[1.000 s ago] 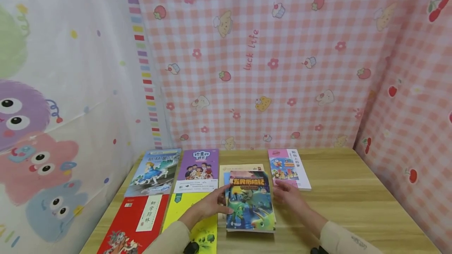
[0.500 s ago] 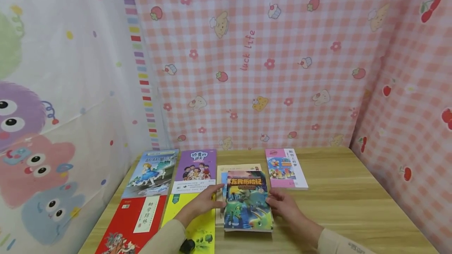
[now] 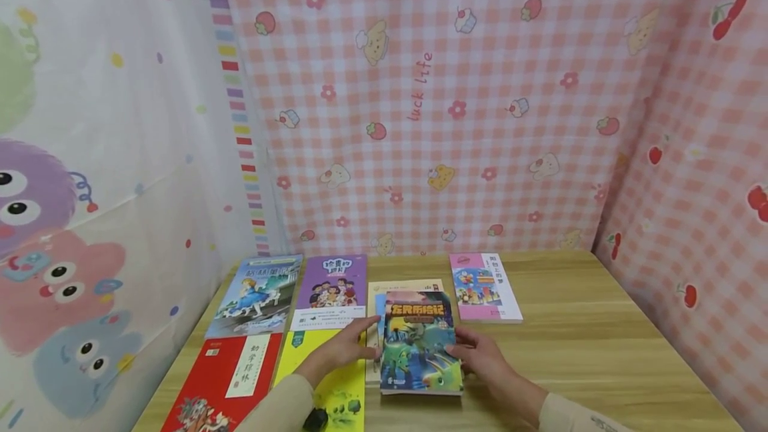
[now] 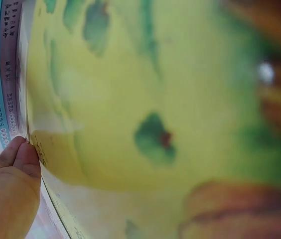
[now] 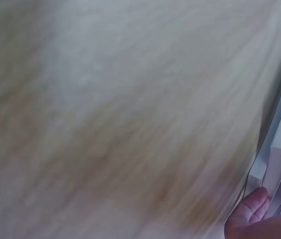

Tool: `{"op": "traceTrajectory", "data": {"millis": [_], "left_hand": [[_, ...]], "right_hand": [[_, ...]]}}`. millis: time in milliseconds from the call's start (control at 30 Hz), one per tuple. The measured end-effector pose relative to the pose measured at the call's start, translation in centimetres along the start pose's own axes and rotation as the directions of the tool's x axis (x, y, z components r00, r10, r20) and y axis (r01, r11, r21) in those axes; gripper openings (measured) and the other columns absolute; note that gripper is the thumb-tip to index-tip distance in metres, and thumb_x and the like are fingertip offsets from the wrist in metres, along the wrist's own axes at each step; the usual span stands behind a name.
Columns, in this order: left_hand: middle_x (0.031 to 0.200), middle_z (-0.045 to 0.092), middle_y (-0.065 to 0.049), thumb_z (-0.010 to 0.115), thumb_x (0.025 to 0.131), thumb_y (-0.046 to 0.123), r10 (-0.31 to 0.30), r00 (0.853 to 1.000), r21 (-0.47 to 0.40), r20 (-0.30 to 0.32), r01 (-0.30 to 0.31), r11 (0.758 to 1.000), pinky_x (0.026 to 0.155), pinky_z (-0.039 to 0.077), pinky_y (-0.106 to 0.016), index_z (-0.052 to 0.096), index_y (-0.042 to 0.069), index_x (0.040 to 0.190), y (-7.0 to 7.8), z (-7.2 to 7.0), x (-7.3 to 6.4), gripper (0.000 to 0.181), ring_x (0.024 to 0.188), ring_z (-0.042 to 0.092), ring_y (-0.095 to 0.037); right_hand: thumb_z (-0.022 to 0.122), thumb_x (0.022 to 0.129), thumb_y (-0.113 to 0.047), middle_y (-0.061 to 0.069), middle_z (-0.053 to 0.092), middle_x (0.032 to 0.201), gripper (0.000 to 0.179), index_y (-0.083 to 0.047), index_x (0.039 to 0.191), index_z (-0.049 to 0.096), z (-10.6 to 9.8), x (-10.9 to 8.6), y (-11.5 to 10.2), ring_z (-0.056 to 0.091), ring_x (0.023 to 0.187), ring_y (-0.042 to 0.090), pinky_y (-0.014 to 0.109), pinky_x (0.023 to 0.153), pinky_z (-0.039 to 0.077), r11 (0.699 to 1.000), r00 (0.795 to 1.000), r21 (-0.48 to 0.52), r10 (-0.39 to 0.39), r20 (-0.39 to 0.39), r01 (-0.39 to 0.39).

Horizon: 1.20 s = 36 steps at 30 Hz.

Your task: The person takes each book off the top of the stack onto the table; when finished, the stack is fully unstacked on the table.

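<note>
A paperback with green dinosaurs on its cover (image 3: 423, 352) tops a small stack in the middle of the table. A blue book and a beige book (image 3: 408, 285) peek out beneath it. My left hand (image 3: 339, 352) is at the stack's left side with fingers extended; in the left wrist view its fingertips (image 4: 27, 155) are by the books' spines. On the right, my right hand (image 3: 489, 365) holds the paperback's edge, thumb over the cover. The right wrist view shows a digit (image 5: 255, 201) against the page edges of several stacked books. The fingers' undersides are hidden.
Left of the stack lie a blue book with a girl (image 3: 255, 295), a purple book (image 3: 331, 282), a red book (image 3: 225, 379) and a yellow book (image 3: 342, 392). A pink-and-white book (image 3: 485, 285) lies back right. Patterned curtains surround the wooden table (image 3: 576, 325).
My right hand has come left from beside the stack to the paperback's right edge. The left thumb has slid off the cover to the stack's left side. The view has shifted slightly.
</note>
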State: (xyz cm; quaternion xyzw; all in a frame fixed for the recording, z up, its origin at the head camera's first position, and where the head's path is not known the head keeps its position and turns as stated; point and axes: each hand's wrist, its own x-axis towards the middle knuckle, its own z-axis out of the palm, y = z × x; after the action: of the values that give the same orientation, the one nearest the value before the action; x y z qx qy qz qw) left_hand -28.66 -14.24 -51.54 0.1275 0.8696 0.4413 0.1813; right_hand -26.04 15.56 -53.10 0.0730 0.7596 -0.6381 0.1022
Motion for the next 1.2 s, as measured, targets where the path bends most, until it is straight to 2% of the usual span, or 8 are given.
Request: {"op": "traceTrajectory", "data": {"millis": [167,433,933,1067,1200], "left_hand": [[0.159,0.026,-0.019,0.072,0.092,0.023,0.016,1.0,-0.007,0.008,-0.016,1.0,0.112,0.018,-0.066,0.04,0.019,0.153,-0.3,0.0,0.0,0.07,0.146,0.017,-0.044],[0.159,0.025,-0.021,0.074,0.09,0.023,0.02,1.0,-0.01,0.022,-0.019,1.0,0.112,0.017,-0.067,0.041,0.018,0.153,-0.2,0.0,0.2,0.071,0.146,0.016,-0.045],[0.159,0.026,-0.02,0.073,0.091,0.024,0.026,0.999,0.01,0.021,-0.027,1.0,0.111,0.019,-0.067,0.04,0.019,0.153,-0.3,-0.1,0.3,0.071,0.145,0.018,-0.045],[0.159,0.026,-0.02,0.073,0.091,0.024,0.025,0.999,0.014,0.022,-0.025,1.0,0.111,0.019,-0.067,0.039,0.019,0.153,-0.3,-0.1,0.3,0.071,0.146,0.018,-0.045],[0.159,0.025,-0.02,0.073,0.091,0.026,0.021,0.999,0.008,0.03,-0.021,1.0,0.111,0.019,-0.067,0.039,0.02,0.153,-0.3,-0.2,0.3,0.071,0.146,0.017,-0.045]], "right_hand": [[0.069,0.091,-0.007,0.021,0.063,0.123,0.057,0.009,0.141,0.047,0.2,0.0,-0.1,0.063,0.087,0.019,0.037,0.068,0.054,1.0,1.0,-0.01,-0.005,0.01,0.005],[0.068,0.091,-0.006,0.017,0.065,0.117,0.056,0.009,0.141,0.046,-0.3,-0.1,-0.2,0.065,0.083,0.021,0.038,0.069,0.056,0.999,0.999,-0.016,0.029,0.033,-0.028],[0.071,0.087,-0.004,0.015,0.061,0.108,0.055,0.009,0.137,0.052,-0.1,-0.2,-1.0,0.061,0.084,0.02,0.035,0.07,0.053,0.999,0.999,-0.039,0.026,-0.021,-0.026],[0.068,0.089,-0.004,0.015,0.065,0.109,0.057,0.009,0.14,0.048,-0.5,-0.2,-1.2,0.066,0.083,0.022,0.037,0.069,0.055,1.0,1.0,0.006,0.028,0.011,-0.028],[0.062,0.092,-0.003,0.023,0.067,0.113,0.056,0.013,0.142,0.042,-1.0,-0.2,-1.5,0.07,0.086,0.027,0.041,0.072,0.058,0.998,0.997,0.066,0.0,0.074,-0.005]]}}
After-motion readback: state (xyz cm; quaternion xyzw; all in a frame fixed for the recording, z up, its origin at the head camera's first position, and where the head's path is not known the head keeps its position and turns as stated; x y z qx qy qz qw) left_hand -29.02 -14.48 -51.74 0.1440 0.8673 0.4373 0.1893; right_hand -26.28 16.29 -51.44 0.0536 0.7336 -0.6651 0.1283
